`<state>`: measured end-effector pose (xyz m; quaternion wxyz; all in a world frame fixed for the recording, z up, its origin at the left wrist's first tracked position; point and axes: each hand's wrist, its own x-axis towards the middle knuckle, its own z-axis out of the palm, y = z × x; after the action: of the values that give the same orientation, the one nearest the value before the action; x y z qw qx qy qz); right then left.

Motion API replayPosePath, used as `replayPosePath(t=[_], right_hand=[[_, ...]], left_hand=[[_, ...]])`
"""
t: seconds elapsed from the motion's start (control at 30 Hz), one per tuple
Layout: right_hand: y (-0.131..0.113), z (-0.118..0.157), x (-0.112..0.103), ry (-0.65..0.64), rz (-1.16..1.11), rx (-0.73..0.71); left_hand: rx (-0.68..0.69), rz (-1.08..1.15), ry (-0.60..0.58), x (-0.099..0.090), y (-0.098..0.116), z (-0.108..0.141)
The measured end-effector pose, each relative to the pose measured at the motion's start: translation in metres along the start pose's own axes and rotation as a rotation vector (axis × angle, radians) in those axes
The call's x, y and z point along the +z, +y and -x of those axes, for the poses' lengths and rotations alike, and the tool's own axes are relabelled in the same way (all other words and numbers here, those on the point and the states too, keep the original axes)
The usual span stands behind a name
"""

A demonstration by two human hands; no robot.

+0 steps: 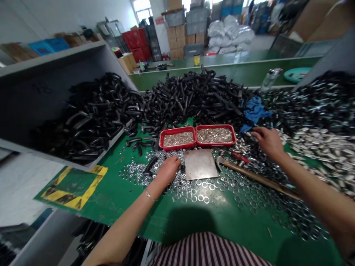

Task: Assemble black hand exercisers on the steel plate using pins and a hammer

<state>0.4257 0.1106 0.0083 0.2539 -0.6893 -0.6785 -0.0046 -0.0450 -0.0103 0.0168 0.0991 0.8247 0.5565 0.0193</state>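
My left hand point(169, 170) lies on a spread of steel washers point(210, 188), its fingers curled down beside a black curved handle point(151, 165). Whether it holds a small dark piece at the fingertips is hard to tell. My right hand point(267, 143) reaches over loose small metal parts point(246, 142), fingers apart, near a blue cloth point(253, 111). Between my hands lies a square steel plate point(200, 164). A wooden-handled hammer point(255, 175) rests right of it. Two red trays point(177, 137) point(215, 135) of small silver parts stand behind the plate.
A large heap of black handles point(194, 98) fills the bench behind the trays, and more fill a grey bin point(91, 122) at left. Silver pieces point(321, 147) pile up at right. Yellow-black tape point(73, 188) marks the green mat. Cartons and white sacks stand beyond.
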Motion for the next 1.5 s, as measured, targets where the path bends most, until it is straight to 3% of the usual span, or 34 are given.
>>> replayPosePath(t=[0.07, 0.2, 0.3, 0.4, 0.53, 0.6, 0.73, 0.83, 0.93, 1.03, 1.17, 1.37, 1.5], right_hand=[[-0.014, 0.006, -0.006, -0.022, -0.099, 0.057], [-0.043, 0.018, -0.017, -0.253, -0.770, 0.328], [-0.060, 0.023, -0.026, -0.436, -1.069, 0.339], [-0.069, 0.022, -0.029, -0.567, -0.986, 0.216], [-0.080, 0.020, -0.019, -0.440, -0.429, 0.067], [-0.088, 0.022, -0.012, -0.394, -0.351, 0.062], [-0.106, 0.030, -0.003, -0.411, -0.661, 0.214], [-0.114, 0.040, 0.000, -0.466, -1.016, 0.321], [-0.119, 0.050, 0.000, -0.511, -1.233, 0.340], [-0.124, 0.057, -0.003, -0.537, -1.135, 0.293], [-0.136, 0.059, -0.007, -0.453, -0.978, 0.271], [-0.152, 0.060, -0.003, -0.520, -1.325, 0.354], [-0.157, 0.065, 0.000, -0.671, -1.567, 0.403]], left_hand=[[-0.011, -0.059, -0.045, -0.002, 0.000, -0.007], [-0.001, 0.042, -0.055, -0.002, -0.008, -0.009], [-0.053, 0.233, 0.014, -0.003, -0.013, -0.005], [-0.212, 0.473, 0.147, -0.004, -0.013, 0.003], [-0.352, 1.009, 0.249, -0.005, 0.001, 0.011], [-0.372, 1.285, 0.254, -0.005, 0.015, 0.011], [-0.361, 1.596, 0.206, 0.001, 0.048, -0.001], [-0.335, 1.686, 0.161, 0.006, 0.070, -0.015], [-0.316, 1.713, 0.131, 0.010, 0.085, -0.024], [-0.302, 1.733, 0.098, 0.015, 0.094, -0.028], [-0.305, 1.735, 0.080, 0.019, 0.100, -0.026], [-0.303, 1.798, 0.130, 0.019, 0.107, -0.041], [-0.174, 1.762, 0.205, 0.019, 0.111, -0.059]])
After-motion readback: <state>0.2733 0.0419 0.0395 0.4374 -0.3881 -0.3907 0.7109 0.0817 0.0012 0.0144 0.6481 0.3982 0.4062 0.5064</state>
